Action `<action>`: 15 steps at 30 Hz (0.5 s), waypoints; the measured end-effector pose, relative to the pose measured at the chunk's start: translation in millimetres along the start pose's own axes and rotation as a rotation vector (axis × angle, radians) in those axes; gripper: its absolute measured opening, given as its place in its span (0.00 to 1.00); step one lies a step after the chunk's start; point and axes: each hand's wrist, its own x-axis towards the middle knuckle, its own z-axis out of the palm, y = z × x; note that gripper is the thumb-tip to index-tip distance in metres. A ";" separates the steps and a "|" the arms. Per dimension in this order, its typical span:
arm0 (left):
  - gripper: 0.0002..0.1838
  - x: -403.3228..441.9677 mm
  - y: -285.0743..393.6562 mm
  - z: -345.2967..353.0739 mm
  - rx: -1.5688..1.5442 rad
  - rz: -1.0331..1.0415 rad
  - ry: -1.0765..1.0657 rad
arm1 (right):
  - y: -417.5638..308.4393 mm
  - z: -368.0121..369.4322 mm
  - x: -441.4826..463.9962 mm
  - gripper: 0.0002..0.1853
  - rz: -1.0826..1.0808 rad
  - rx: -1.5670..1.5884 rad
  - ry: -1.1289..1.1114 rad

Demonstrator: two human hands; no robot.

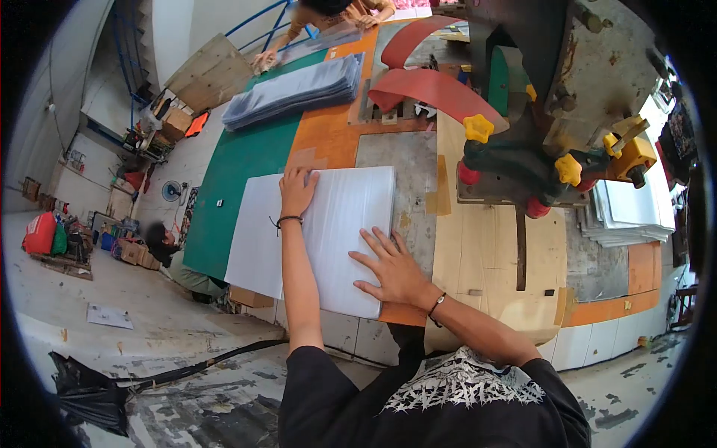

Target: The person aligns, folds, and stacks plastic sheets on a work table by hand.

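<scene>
A stack of white sheets (351, 216) lies in front of me on the table. My right hand (397, 270) rests flat on its near right part, fingers spread. Near the far edge, my left hand (297, 193) lies palm down, its fingertips reaching the edge. Left of that hand, another white sheet area (254, 231) extends over the green board. A small clear plastic piece (308, 159) shows just beyond the left fingertips. Neither hand is wrapped around anything. Whatever lies under the palms is hidden.
A press machine with yellow knobs (567, 170) and red curved guards (429, 89) stands to the right. Beyond it sits a pile of white sheets (627, 205). A stack of clear sheets (299, 89) lies farther back, near another person's hand (264, 61). Another person sits lower left.
</scene>
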 end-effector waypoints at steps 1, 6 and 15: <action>0.19 0.4 0.2 0.1 0.003 0.000 0.003 | 0.4 0.9 -0.8 0.32 0.000 -0.005 -0.007; 0.19 2.4 -1.8 0.7 0.043 0.021 0.033 | 1.4 2.6 -3.3 0.32 -0.006 -0.014 0.014; 0.14 -59.4 102.8 -63.0 0.143 0.045 0.347 | 3.8 6.9 -7.4 0.31 -0.024 0.041 0.054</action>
